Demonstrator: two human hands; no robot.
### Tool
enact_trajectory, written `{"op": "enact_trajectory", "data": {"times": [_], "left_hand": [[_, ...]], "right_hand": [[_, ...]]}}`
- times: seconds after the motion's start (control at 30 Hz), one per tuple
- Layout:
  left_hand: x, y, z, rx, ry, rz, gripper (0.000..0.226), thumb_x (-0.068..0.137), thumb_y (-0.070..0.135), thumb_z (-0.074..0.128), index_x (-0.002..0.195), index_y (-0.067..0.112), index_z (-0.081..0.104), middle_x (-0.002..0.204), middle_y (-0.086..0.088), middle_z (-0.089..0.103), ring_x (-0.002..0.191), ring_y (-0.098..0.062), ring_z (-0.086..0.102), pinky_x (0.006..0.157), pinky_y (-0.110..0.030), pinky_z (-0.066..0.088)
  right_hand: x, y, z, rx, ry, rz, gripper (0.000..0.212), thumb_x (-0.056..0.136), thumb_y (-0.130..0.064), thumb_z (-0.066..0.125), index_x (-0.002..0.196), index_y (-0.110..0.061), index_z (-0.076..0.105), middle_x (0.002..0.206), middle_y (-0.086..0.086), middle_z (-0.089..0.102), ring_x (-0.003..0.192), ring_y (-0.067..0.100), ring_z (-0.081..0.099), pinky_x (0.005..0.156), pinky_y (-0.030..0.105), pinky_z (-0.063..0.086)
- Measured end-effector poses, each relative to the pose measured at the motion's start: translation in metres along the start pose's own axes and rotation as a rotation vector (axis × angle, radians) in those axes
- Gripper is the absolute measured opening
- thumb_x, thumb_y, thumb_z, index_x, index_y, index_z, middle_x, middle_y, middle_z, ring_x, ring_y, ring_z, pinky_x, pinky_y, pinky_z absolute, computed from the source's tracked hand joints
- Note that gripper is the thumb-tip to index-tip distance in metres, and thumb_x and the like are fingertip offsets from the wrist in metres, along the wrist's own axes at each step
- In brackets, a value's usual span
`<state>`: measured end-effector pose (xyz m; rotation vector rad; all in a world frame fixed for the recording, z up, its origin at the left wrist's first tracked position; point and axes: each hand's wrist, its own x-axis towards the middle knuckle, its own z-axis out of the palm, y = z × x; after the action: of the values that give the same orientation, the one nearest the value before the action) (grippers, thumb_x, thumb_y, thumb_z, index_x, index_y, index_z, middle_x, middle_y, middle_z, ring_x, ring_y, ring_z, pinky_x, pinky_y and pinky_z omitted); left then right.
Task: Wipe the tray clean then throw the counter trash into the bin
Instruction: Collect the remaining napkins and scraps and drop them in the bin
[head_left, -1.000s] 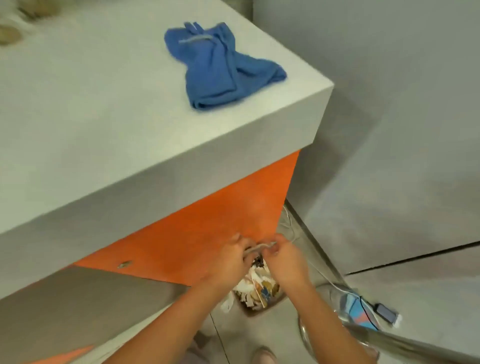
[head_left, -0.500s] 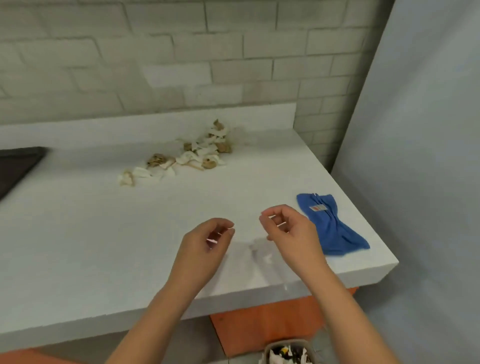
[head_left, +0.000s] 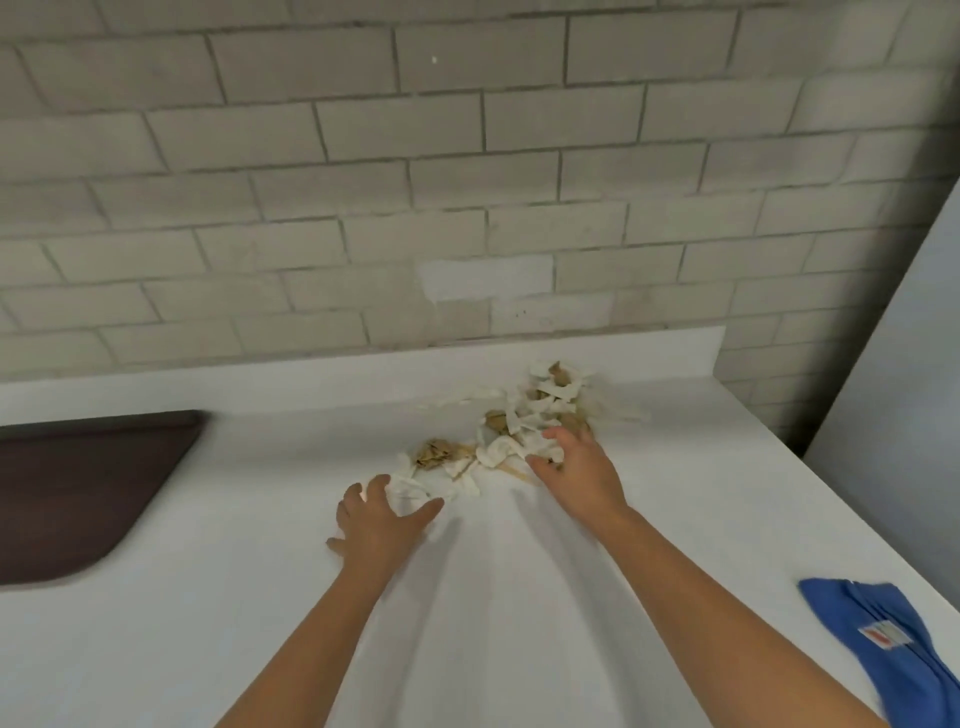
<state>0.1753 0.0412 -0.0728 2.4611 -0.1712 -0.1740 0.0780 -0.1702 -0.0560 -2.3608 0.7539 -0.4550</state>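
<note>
White counter (head_left: 182, 649) carries the trash scraps (head_left: 540, 410) near its back edge. Your left hand (head_left: 382, 525) lies spread on them; your right hand (head_left: 582, 467) cups them, grasp unclear. Loose bits may spill when scooped.

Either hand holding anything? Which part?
Cannot tell. Fingers of the left hand bracket a white scrap at the near end of the trash pile; right hand lies on scraps mid-pile. Nothing visibly lifted.
</note>
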Motion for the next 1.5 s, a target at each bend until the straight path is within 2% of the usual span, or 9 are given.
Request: {"op": "enact_trajectory", "data": {"times": [0.17, 0.3, 0.47, 0.63, 0.9, 1.07, 1.33, 1.43, 1.5], "left_hand": [[0.044, 0.007, 0.032, 0.196, -0.107, 0.094, 0.116, 0.055, 0.087, 0.053, 0.148, 0.039, 0.003, 0.158, -0.002, -0.003, 0.145, -0.028, 0.0, 0.109, -0.062, 0.012], [0.068, 0.015, 0.054, 0.391, -0.132, 0.203, 0.119, 0.05, 0.094, 0.044, 0.146, 0.041, -0.003, 0.158, -0.002, -0.01, 0.145, -0.033, -0.003, 0.107, -0.065, 0.011], [0.094, 0.013, 0.072, 0.42, -0.059, 0.402, 0.088, 0.066, 0.086, 0.024, 0.142, 0.042, 0.025, 0.158, -0.001, 0.009, 0.143, -0.029, 0.012, 0.106, -0.059, 0.018], [0.11, 0.016, 0.083, 0.225, 0.011, 0.565, 0.05, 0.086, 0.052, 0.053, 0.128, 0.025, 0.052, 0.151, -0.001, 0.033, 0.138, -0.028, 0.03, 0.102, -0.048, 0.027], [0.118, 0.016, 0.091, 0.086, 0.006, 0.611, 0.037, 0.084, 0.041, 0.064, 0.112, 0.018, 0.057, 0.11, 0.005, 0.064, 0.108, -0.02, 0.056, 0.098, -0.04, 0.031], [0.116, 0.017, 0.091, 0.056, 0.08, 0.632, 0.029, 0.082, 0.008, 0.062, 0.111, 0.014, 0.061, 0.1, -0.002, 0.067, 0.101, -0.028, 0.06, 0.092, -0.044, 0.036], [0.118, 0.016, 0.092, 0.035, 0.129, 0.66, 0.029, 0.084, 0.018, 0.048, 0.107, 0.017, 0.066, 0.091, -0.004, 0.068, 0.086, -0.032, 0.063, 0.08, -0.043, 0.045], [0.12, 0.015, 0.092, 0.055, 0.141, 0.672, 0.033, 0.079, 0.011, 0.056, 0.11, 0.019, 0.065, 0.09, -0.008, 0.064, 0.085, -0.034, 0.061, 0.079, -0.043, 0.045], [0.117, 0.017, 0.088, 0.086, 0.076, 0.654, 0.041, 0.08, 0.027, 0.047, 0.118, 0.022, 0.061, 0.1, -0.009, 0.059, 0.097, -0.033, 0.056, 0.088, -0.042, 0.039]], "right_hand": [[0.048, -0.001, 0.029, -0.3, -0.164, -0.088, 0.078, 0.079, -0.064, 0.058, 0.146, -0.036, 0.029, 0.154, 0.008, 0.018, 0.141, 0.03, 0.021, 0.113, 0.042, 0.026], [0.068, 0.007, 0.05, -0.414, -0.281, -0.096, 0.095, 0.068, -0.076, 0.057, 0.147, -0.043, 0.018, 0.159, 0.0, -0.006, 0.145, 0.032, -0.004, 0.114, 0.057, 0.007], [0.072, 0.018, 0.068, -0.428, -0.194, -0.163, 0.052, 0.084, -0.059, 0.054, 0.131, -0.038, 0.049, 0.144, 0.0, 0.036, 0.133, 0.025, 0.03, 0.101, 0.039, 0.032], [0.07, 0.025, 0.081, -0.345, -0.105, -0.269, 0.036, 0.093, -0.04, 0.048, 0.121, -0.021, 0.062, 0.118, 0.005, 0.057, 0.112, 0.028, 0.049, 0.092, 0.037, 0.04], [0.068, 0.028, 0.073, -0.304, -0.137, -0.242, 0.032, 0.099, -0.027, 0.044, 0.127, -0.015, 0.054, 0.124, 0.004, 0.056, 0.114, 0.021, 0.05, 0.089, 0.029, 0.042], [0.065, 0.021, 0.046, -0.151, -0.152, -0.184, 0.037, 0.099, -0.028, 0.044, 0.135, -0.019, 0.049, 0.131, 0.0, 0.055, 0.118, 0.019, 0.052, 0.093, 0.026, 0.04], [0.071, 0.0, 0.014, 0.241, -0.17, -0.035, 0.033, 0.098, -0.024, 0.047, 0.131, -0.023, 0.053, 0.115, -0.01, 0.058, 0.114, 0.013, 0.053, 0.09, 0.021, 0.037], [0.074, -0.008, 0.007, 0.269, -0.175, -0.006, 0.035, 0.099, -0.024, 0.046, 0.134, -0.02, 0.05, 0.123, -0.005, 0.056, 0.116, 0.011, 0.05, 0.092, 0.02, 0.034], [0.078, -0.011, 0.005, 0.293, -0.135, 0.025, 0.038, 0.1, -0.025, 0.044, 0.138, -0.019, 0.046, 0.133, -0.004, 0.053, 0.124, 0.013, 0.046, 0.098, 0.022, 0.033]]}}
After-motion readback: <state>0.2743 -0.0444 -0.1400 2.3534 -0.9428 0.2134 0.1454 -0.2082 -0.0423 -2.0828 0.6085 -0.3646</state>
